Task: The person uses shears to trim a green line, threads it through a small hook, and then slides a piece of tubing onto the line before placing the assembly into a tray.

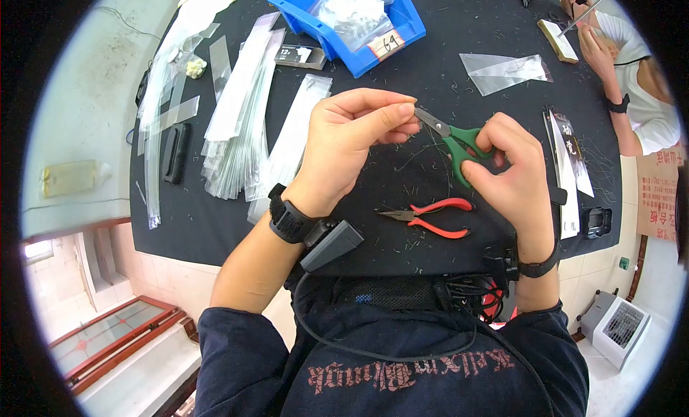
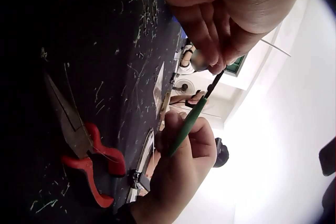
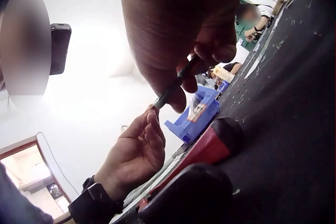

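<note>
My right hand (image 1: 513, 169) grips the green handles of the scissors (image 1: 459, 146), fingers curled through the loops. The blades point left and reach the fingertips of my left hand (image 1: 344, 141), whose thumb and index finger pinch something too small to make out. A fine dark thread hangs below the two hands. In the left wrist view the scissors (image 2: 190, 124) stand edge-on between the left hand (image 2: 226, 8) and the right hand (image 2: 184, 166). Red-handled pliers (image 1: 430, 217) lie on the black cloth beneath, jaws to the left.
A blue bin (image 1: 359, 54) of plastic bags stands at the back. Clear plastic strips (image 1: 240, 123) lie left, beside a black case (image 1: 176, 153). A clear bag (image 1: 506, 72) and printed packets (image 1: 567, 158) lie right. Another person (image 1: 635, 65) works at the upper right. Thread scraps dot the cloth.
</note>
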`<state>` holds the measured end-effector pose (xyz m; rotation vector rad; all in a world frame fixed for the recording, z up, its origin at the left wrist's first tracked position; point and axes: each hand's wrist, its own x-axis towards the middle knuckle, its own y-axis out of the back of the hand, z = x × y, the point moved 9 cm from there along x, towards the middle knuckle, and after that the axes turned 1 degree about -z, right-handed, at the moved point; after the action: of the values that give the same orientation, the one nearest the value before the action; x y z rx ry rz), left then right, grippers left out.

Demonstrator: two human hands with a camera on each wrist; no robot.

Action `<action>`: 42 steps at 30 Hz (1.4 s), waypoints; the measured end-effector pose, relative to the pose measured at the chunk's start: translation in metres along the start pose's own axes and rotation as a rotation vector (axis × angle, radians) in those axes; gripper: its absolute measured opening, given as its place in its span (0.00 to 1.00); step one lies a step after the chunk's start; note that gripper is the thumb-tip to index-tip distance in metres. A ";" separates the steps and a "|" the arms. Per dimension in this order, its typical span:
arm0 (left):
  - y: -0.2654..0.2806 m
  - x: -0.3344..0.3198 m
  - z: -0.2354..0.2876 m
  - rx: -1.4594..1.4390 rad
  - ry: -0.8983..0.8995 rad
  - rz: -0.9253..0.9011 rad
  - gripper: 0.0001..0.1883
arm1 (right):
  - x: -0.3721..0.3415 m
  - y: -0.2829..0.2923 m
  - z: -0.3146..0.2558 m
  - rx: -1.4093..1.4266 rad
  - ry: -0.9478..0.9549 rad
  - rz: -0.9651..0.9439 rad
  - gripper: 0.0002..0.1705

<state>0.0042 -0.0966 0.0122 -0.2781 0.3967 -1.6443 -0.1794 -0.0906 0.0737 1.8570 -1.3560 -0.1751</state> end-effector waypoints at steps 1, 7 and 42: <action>0.000 0.000 -0.001 0.001 0.004 0.003 0.08 | 0.000 0.000 0.000 -0.004 -0.001 -0.005 0.13; 0.000 0.000 -0.002 0.020 0.016 0.006 0.08 | 0.000 0.000 -0.001 -0.018 -0.002 -0.016 0.14; -0.005 -0.001 -0.007 -0.284 -0.012 -0.085 0.08 | 0.001 0.001 0.005 0.186 -0.006 0.021 0.14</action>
<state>-0.0034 -0.0950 0.0085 -0.5237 0.6177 -1.6671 -0.1823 -0.0945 0.0709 1.9950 -1.4372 -0.0450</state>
